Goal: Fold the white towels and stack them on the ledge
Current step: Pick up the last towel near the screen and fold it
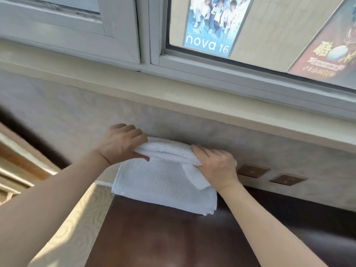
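Note:
A folded white towel (165, 149) is held between both hands, close to the grey wall. My left hand (121, 144) grips its left end, thumb underneath and fingers curled over the top. My right hand (215, 163) grips its right end the same way. Below it a second folded white towel (163, 185) lies flat on the back edge of a dark wooden table (173, 237). A loose white corner (194, 176) hangs down by my right hand. The cream ledge (173, 97) runs under the window, above the towels.
Two brown wall switches (252, 170) (288, 179) sit on the grey wall to the right of my right hand. A window frame (146, 35) stands above the ledge, with posters behind the glass. Pale patterned fabric (77, 218) lies left of the table.

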Tool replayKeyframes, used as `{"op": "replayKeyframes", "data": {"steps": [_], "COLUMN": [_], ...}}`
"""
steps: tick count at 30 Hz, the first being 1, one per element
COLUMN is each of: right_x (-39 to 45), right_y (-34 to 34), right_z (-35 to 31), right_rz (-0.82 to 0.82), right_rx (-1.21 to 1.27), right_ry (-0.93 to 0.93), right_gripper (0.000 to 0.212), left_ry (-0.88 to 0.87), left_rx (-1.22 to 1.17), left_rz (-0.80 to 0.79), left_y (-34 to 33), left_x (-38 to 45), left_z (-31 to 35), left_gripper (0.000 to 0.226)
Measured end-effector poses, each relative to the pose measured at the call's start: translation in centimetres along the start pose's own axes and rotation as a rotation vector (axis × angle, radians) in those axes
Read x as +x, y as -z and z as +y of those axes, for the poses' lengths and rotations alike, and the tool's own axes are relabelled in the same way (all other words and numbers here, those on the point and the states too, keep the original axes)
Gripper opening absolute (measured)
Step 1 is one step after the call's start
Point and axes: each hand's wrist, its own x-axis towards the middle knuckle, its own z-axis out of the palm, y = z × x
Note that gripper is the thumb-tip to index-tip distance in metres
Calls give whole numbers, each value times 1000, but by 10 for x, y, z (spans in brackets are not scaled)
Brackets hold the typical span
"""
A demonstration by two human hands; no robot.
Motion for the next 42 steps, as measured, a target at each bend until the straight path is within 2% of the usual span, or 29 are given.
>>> {"op": "replayKeyframes", "data": {"steps": [4, 7, 11, 13, 17, 21, 25, 27, 30, 33, 35, 36, 37, 39, 40, 42], "right_x": [-47, -74, -91, -92, -82, -71, -85, -94, -96, -94, -94, -94, -96, -95, -93, -89], "right_y": [-16, -18, -6, -2, 1, 3, 10, 13, 18, 24, 26, 26, 26, 25, 22, 18], "right_z": [-44, -53, -37, -27, -11, -3, -8, -12, -18, -26, -28, -27, -24, -17, -12, -6], "right_rz": [-116, -195, -375, -415, -374, -359, -530, -578, -541, -570, -427, -354, -313, -267, -214, -182], "right_rx": [86, 114, 95, 101, 164, 185, 309, 420, 574, 959, 1426, 1599, 1686, 1658, 1661, 1771], "right_ry": [-83, -139, -267, -354, -466, -430, -420, -554, -964, -1426, -1692, -1774, -1787, -1820, -1914, -1939], "right_gripper": [36, 50, 70, 75, 63, 57, 54, 54, 72, 77, 66, 58, 48, 25, 19, 22], "left_ry": [59, 107, 157, 176, 222, 366, 425, 492, 778, 1350, 1727, 1832, 1871, 1832, 1810, 1779], "left_rx": [-107, -140, -185, -205, -212, -277, -291, -347, -528, -687, -898, -1014, -1077, -1072, -1054, -1039], "left_rz": [-146, -207, -219, -204, -250, -354, -513, -525, -340, -91, 1, 6, -23, -115, -153, -223], "left_y": [-18, -24, -27, -27, -28, -28, -26, -22, -17, -17, -17, -17, -16, -12, -12, -11], "left_x": [-61, -84, -88, -85, -72, -66, -71, -76, -84, -84, -82, -83, -84, -86, -86, -83], "left_z": [34, 45, 49, 49, 53, 52, 47, 49, 58, 71, 71, 69, 66, 62, 59, 56], "left_gripper": [55, 54, 57, 57, 54, 59, 68, 72, 57, 63, 61, 59, 57, 54, 53, 62]}}
